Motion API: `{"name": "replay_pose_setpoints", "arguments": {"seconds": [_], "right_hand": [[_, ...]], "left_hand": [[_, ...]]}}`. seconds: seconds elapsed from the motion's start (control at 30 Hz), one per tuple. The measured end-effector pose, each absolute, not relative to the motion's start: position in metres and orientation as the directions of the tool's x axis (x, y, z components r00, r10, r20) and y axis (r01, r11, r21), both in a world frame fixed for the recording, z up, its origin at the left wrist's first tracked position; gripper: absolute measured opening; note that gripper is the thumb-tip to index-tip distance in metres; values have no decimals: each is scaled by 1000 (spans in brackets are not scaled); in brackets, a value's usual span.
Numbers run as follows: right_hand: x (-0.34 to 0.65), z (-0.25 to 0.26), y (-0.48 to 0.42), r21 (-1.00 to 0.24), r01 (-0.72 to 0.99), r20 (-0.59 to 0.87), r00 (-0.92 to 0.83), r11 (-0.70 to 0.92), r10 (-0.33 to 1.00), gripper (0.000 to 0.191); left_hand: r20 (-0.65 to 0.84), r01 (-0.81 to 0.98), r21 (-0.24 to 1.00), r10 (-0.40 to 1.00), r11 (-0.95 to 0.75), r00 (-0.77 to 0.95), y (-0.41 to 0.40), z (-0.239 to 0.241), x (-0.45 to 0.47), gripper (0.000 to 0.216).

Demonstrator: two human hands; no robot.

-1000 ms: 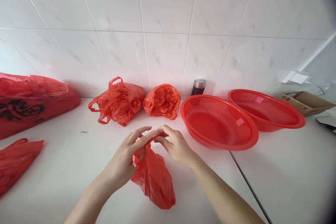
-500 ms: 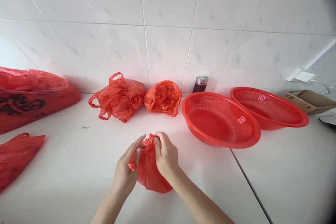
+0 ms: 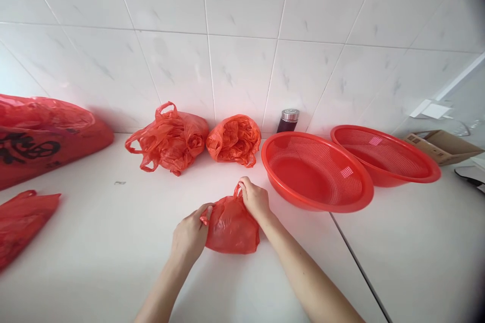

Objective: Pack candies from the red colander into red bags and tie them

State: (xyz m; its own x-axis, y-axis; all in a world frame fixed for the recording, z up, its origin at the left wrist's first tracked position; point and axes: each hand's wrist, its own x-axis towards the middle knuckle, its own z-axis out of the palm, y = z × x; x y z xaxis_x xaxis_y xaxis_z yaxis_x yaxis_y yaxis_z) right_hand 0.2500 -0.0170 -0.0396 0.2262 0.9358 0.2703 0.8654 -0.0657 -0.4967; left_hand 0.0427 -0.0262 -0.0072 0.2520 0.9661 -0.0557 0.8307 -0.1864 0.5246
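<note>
The left hand (image 3: 192,233) grips one side of the red bag (image 3: 233,229) and the right hand (image 3: 256,201) its looped handle (image 3: 237,191), over the bench (image 3: 113,252) — seemingly already spread between them, but not yet let go.

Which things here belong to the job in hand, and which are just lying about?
Job in hand:
- thin red plastic bag, held by left hand and right hand
- possibly two crumpled red plastic bundles

Apparently just lying about:
- two round red perforated plastic baskets
- dark bottle with silver lid
- open brown cardboard box
</note>
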Motion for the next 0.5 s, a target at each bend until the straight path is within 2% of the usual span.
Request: {"name": "replay_pose_setpoints", "arguments": {"seconds": [0.3, 0.5], "right_hand": [[252, -61, -9, -479, 868, 167, 236, -130, 957, 27], [252, -63, -9, -555, 815, 180, 314, -168, 932, 23]], "left_hand": [[-8, 904, 368, 971, -218, 237, 0, -32, 57, 42], [5, 910, 344, 969, -232, 246, -3, -33, 56, 33]]}}
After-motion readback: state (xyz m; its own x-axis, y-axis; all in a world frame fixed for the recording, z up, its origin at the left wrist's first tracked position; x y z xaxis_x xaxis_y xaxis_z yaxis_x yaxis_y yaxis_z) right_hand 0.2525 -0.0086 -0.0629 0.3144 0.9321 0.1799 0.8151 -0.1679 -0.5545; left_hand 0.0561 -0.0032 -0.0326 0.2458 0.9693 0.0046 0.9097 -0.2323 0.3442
